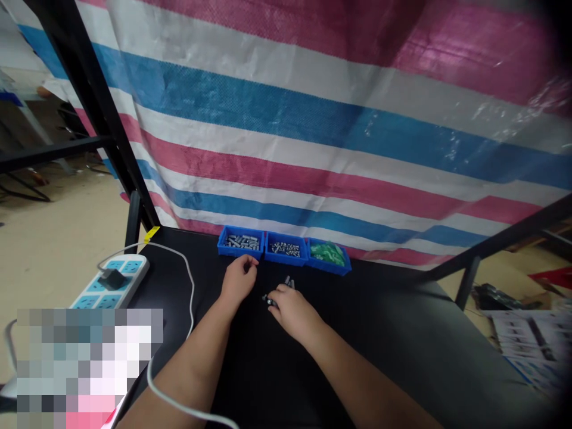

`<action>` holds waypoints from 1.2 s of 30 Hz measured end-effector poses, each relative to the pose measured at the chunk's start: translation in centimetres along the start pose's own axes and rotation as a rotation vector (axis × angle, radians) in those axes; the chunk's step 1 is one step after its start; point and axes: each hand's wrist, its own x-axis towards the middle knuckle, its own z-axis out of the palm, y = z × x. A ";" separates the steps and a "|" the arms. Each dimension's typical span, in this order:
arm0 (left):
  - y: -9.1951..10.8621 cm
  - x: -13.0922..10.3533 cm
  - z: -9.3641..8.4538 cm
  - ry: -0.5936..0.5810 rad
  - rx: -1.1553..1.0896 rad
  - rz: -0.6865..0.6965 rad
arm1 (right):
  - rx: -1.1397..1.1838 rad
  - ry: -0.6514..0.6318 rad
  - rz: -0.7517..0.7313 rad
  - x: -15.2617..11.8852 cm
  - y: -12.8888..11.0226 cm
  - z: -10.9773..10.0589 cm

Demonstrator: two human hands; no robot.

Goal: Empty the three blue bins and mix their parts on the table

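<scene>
My left hand [240, 280] is just in front of the left blue bin, its fingers curled into a pinch; whatever may be between the fingertips is hidden. Over the black table top [268, 369], my right hand [292, 310] has its fingers bent down around several small metal cylinders [289, 282]. More small metal pieces [270, 301] show by its thumb. Behind the hands, the left blue bin [220, 245] holds grey metal cylinders, and the middle blue bin [286, 257] holds smaller metal parts. Green plastic-looking pieces lie in the right blue bin [333, 268].
A white and blue power strip [134, 277] with a black plug lies at the left. Its white cable [193, 292] runs over the table and across my left forearm. A striped tarp [313, 143] hangs behind the bins, between black frame posts [107, 113].
</scene>
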 end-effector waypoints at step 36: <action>-0.1 0.2 -0.2 0.018 -0.016 -0.008 | 0.197 0.230 -0.001 6.9 4.8 -3.9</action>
